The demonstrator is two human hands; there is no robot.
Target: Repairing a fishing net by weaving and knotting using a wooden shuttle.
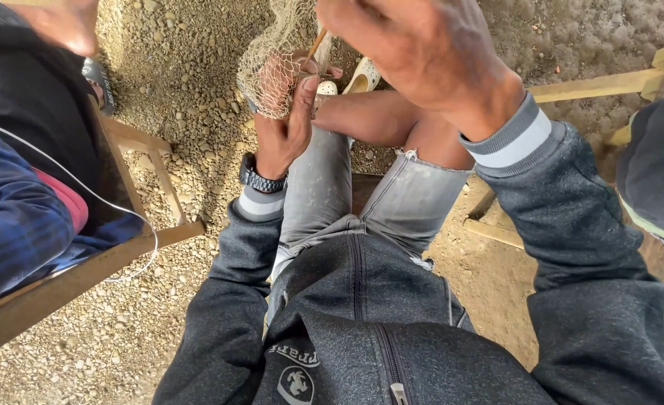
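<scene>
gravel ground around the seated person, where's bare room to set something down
Bare gravel lies left of the net, beyond the wooden frame, and at lower left. Bare dirt lies right of the knees. It is crowded where the left hand and right hand work the net.

Sunlit gravel ground (174, 82); wooden chair frame (141, 161) left, wooden beam (594, 84) right.

Dark grey zip hoodie (392, 322), striped cuffs (506, 139), black wristwatch (259, 180), possibly grey cut-off jeans (321, 187).

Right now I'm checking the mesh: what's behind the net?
Behind the net, the left hand shows through the mesh, gripping it, with gravel ground beyond. The right hand covers the upper part.
</scene>
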